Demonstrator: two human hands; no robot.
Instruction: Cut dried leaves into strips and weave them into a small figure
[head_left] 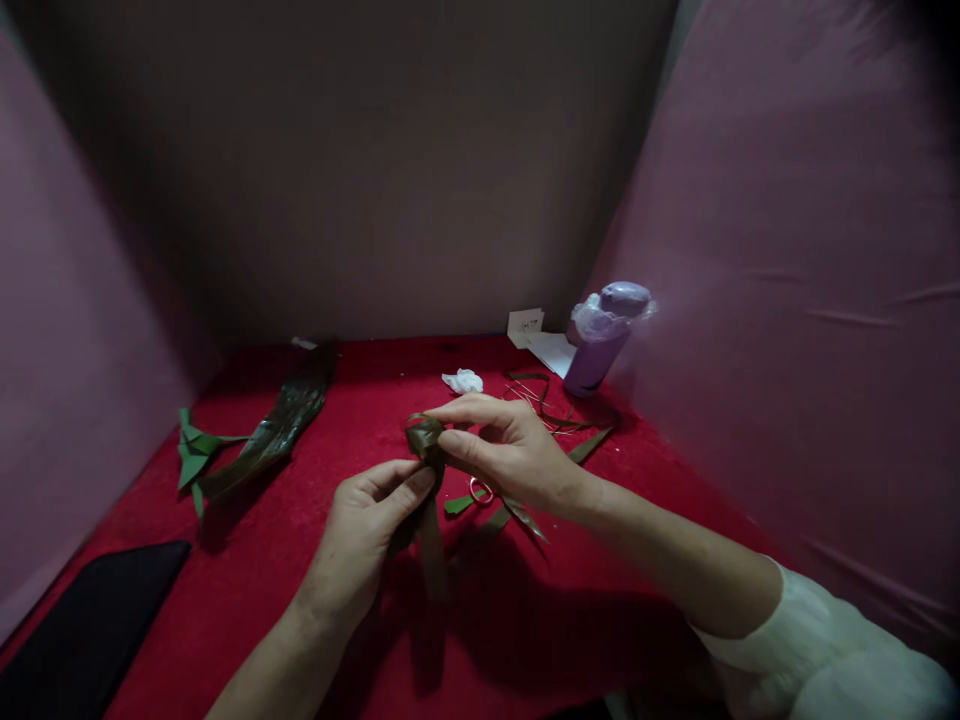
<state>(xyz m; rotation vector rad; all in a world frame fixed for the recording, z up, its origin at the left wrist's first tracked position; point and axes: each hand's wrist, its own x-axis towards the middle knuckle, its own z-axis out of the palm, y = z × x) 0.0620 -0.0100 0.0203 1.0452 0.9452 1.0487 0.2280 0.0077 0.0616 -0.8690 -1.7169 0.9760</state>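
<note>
A dark green leaf strip, folded into a small loop at its top, is held up between both hands over the red cloth. My left hand is closed, pinching the leaf strip below the loop between thumb and fingers. From the upper right, my right hand grips the loop with thumb and index finger. Part of the strip hangs down below my left thumb. Below my right hand lies a pair of scissors, one pink handle ring showing; the rest is hidden.
At left lie a long dark leaf and a folded green leaf piece. A black flat item is at front left. Behind my right hand are white crumpled tissue, thin sticks, white paper and a purple bottle.
</note>
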